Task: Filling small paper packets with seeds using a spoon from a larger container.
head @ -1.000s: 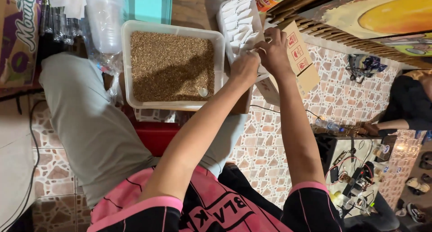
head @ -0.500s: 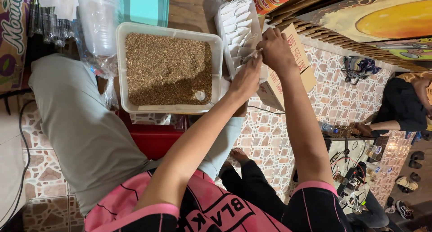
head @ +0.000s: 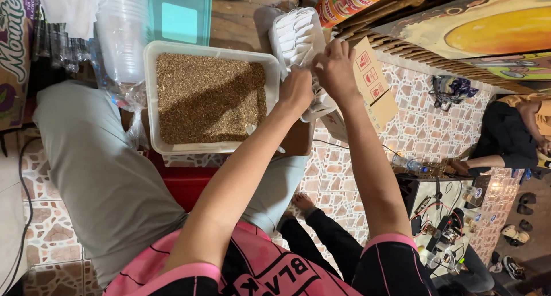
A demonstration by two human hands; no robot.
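My left hand (head: 295, 92) and my right hand (head: 336, 69) meet over a white tray (head: 287, 29) packed with rows of small white packets (head: 298, 41). Both hands have their fingers closed together on one white packet at the tray's near end; the fingers hide most of it. Just left of my left hand stands a white rectangular tub (head: 150, 95) filled with brown granular material (head: 209, 98). The tub rests on a low wooden surface above my lap.
A stack of clear plastic cups (head: 123, 32) in a bag stands left of the tub. Brown cardboard (head: 370, 81) lies right of the tray. A grey-clad leg (head: 97, 175) and a red stool (head: 186, 184) are left. Another person (head: 511, 141) sits on the tiled floor at right.
My hands have stayed together at the tray, shifting slightly along it. The view has drifted, and a dark-clothed leg and bare foot have come into sight below my arms.
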